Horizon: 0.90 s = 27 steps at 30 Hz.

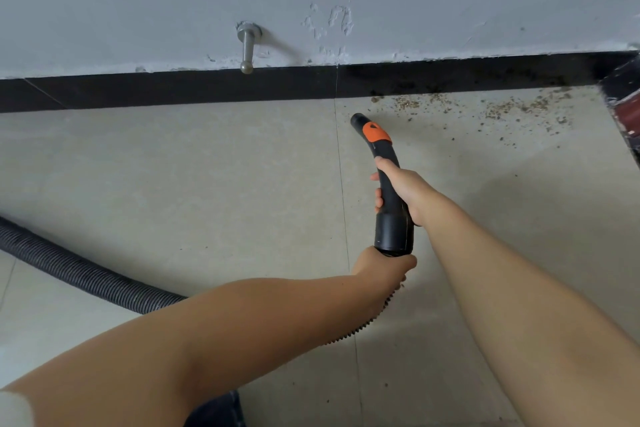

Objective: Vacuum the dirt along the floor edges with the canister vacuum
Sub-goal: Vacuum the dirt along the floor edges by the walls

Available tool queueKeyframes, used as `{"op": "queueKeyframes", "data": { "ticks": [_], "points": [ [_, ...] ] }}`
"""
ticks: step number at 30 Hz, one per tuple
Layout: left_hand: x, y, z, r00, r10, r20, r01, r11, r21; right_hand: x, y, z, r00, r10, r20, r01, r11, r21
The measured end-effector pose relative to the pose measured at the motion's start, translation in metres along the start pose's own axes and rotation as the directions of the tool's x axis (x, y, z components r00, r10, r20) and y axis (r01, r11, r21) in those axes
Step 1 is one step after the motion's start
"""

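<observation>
A black vacuum handle with an orange slider curves toward the wall, its open nozzle tip just above the floor. My right hand grips the handle's middle. My left hand holds the ribbed hose where it joins the handle's thick end. Brown dirt lies scattered on the tiles along the black baseboard, to the right of the nozzle and a short way from it. The grey ribbed hose runs off to the left behind my left forearm.
A metal door stopper juts from the grey wall above the baseboard, left of the nozzle. A dark red and black edge closes the corner at the right. Beige floor tiles spread below.
</observation>
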State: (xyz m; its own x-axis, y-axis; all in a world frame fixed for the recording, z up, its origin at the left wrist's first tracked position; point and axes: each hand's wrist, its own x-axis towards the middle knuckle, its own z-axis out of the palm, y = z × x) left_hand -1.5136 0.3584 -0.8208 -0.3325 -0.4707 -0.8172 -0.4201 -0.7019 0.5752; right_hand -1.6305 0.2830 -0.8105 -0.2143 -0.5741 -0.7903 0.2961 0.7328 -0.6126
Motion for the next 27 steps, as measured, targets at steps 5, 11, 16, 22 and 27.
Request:
{"op": "queueKeyframes", "data": {
  "ticks": [5, 11, 16, 22, 27],
  "points": [
    [-0.002, -0.003, -0.002, 1.000, -0.004, -0.029, 0.003, 1.000, -0.026, 0.001, 0.001, 0.009, 1.000, -0.007, 0.029, 0.009, 0.999, -0.049],
    [0.000, 0.008, -0.002, 1.000, 0.009, -0.014, -0.010, 1.000, -0.027, 0.002, -0.007, 0.004, 0.999, -0.018, -0.027, 0.018, 1.000, -0.020],
    [0.003, 0.017, -0.007, 1.000, 0.022, -0.022, -0.024, 0.998, -0.064, 0.007, -0.020, 0.009, 0.999, -0.011, -0.032, 0.010, 1.000, -0.012],
    [0.007, 0.022, -0.020, 0.998, 0.031, -0.052, -0.036, 0.994, -0.101, 0.011, -0.031, 0.030, 1.000, -0.014, -0.001, 0.014, 0.997, -0.078],
    [0.013, 0.032, -0.027, 0.999, 0.047, -0.015, -0.048, 0.994, -0.093, 0.019, -0.040, 0.028, 0.998, -0.015, -0.066, 0.013, 1.000, -0.028]
  ]
}}
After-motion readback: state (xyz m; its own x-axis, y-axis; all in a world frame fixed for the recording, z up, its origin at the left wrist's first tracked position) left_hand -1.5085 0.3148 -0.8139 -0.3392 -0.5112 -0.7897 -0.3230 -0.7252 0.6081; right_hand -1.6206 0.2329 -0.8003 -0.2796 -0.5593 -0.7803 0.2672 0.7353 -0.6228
